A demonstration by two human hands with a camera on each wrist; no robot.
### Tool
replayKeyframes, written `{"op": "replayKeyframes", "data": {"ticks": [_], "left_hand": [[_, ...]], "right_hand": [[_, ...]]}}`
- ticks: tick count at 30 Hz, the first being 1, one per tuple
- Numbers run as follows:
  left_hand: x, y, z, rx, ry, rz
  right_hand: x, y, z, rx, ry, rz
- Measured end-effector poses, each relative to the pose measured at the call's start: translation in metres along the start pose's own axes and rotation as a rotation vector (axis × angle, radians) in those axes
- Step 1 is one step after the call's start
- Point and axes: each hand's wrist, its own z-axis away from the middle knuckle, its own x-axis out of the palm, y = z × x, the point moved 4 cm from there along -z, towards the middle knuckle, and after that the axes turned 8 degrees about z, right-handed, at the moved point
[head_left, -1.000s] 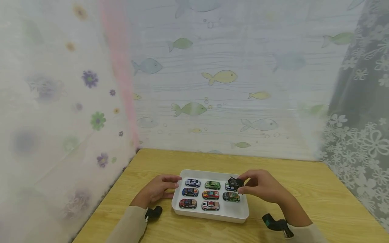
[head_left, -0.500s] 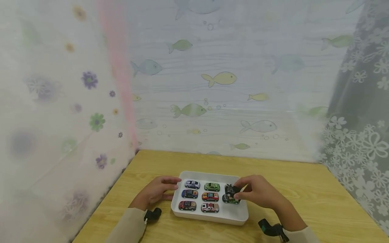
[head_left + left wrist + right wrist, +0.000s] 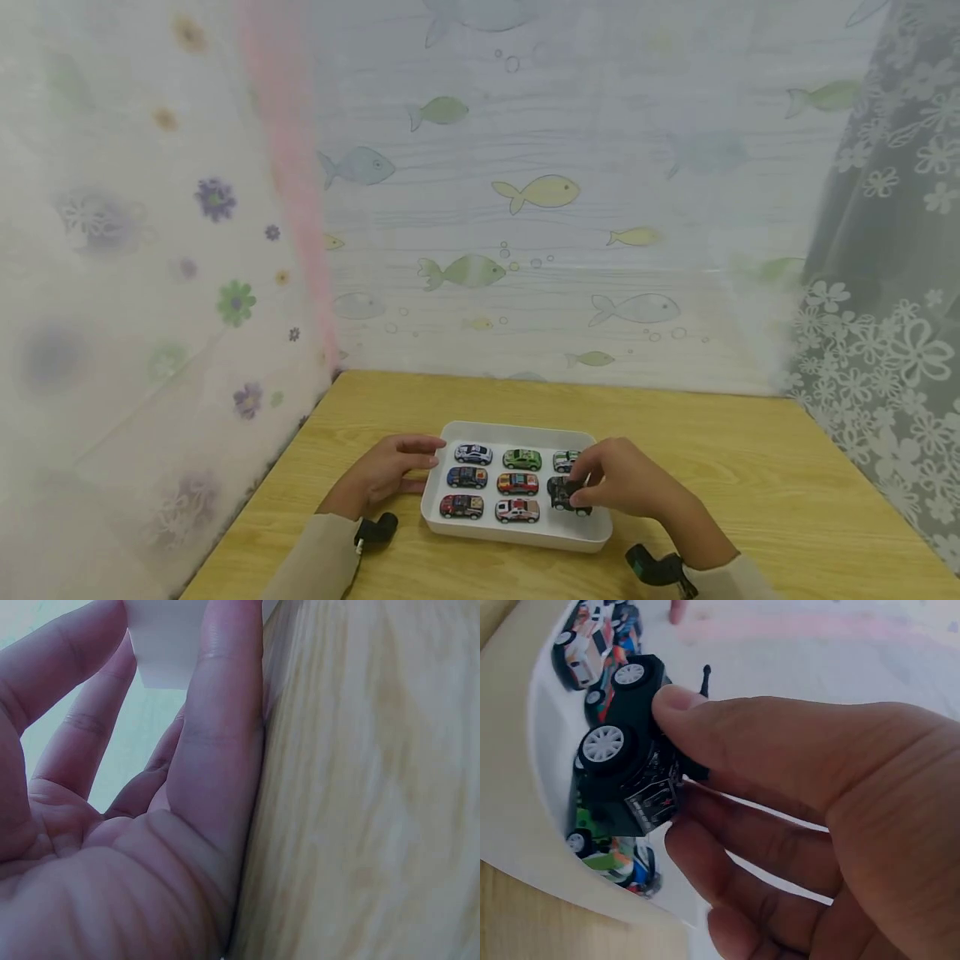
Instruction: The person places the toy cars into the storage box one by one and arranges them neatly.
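Note:
My right hand (image 3: 626, 479) pinches a black toy tank (image 3: 626, 750) with white-hubbed wheels and a thin gun barrel, thumb on one side and fingers on the other. In the head view the tank is over the right column of the white tray (image 3: 517, 537), in front of the green camouflage car's place, which it hides. My left hand (image 3: 382, 471) is at the tray's left end, its extended fingers touching the wall. In the left wrist view one finger lies along the table and others meet the tray's corner (image 3: 165, 645).
Several toy cars stand in rows in the tray, among them a green car (image 3: 522, 459), a red-yellow car (image 3: 517, 483) and a white-red car (image 3: 517, 511). The wooden table (image 3: 712, 433) is bounded by a fish-print curtain (image 3: 487, 333) behind.
My right hand has carried the toy tank from the tray's back right corner toward its front, uncovering the car at the back right. My left hand stays at the tray's left end.

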Motion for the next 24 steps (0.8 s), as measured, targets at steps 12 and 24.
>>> {"op": "replayKeyframes", "data": {"ticks": [12,24], "left_hand": [[-0.003,0.001,-0.002,-0.001,0.006,-0.003],[-0.004,-0.002,-0.002,-0.009,-0.006,-0.005]], "right_hand": [[0.011,-0.003,-0.003,-0.008,-0.021,0.061],[0.018,0.001,-0.005,-0.005,-0.037,0.097]]}}
